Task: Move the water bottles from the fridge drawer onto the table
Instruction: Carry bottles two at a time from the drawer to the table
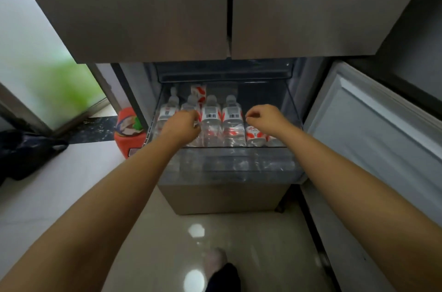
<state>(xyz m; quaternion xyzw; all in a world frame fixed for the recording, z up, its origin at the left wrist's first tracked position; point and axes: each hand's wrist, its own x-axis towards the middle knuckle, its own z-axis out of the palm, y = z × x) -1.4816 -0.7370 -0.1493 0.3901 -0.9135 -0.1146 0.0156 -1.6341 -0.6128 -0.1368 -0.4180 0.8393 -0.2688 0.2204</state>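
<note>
Head view: left hand (183,125) curled on a water bottle (191,109) in the fridge drawer (229,165); right hand (265,119) hovers, fingers loosely bent (grasping nothing).

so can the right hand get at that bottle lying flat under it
Probably yes: the right hand hovers just above the lying bottle, the drawer is pulled open, and nothing lies between them.
</note>
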